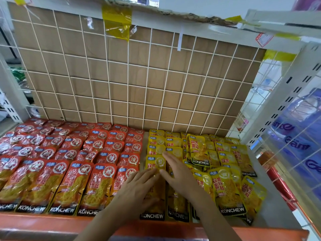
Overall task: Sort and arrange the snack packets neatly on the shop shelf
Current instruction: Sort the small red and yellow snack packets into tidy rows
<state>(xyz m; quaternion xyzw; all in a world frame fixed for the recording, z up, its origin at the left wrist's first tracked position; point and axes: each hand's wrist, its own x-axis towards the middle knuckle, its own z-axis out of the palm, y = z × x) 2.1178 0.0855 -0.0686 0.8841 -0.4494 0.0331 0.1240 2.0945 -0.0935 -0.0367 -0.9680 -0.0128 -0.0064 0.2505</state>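
Flat hands [137, 186] [178, 178] on yellow packets [225, 188]

Bright, even light falls with only faint shadows, white glare on the red packets [69, 162] toward nine o'clock, wide-angle bowing of the wire grid [128, 75] and soft blur toward three o'clock.

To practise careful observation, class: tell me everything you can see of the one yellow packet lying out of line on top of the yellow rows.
The stray yellow packet is a glossy, plastic-looking pouch: blue logo at its top left, red characters down the front, orange shreds shown lower down, and a black band reading KONCHEW along the bottom. It rests on top of the other yellow packets, turned out of their rows. Neither the left hand nor the right hand touches it.
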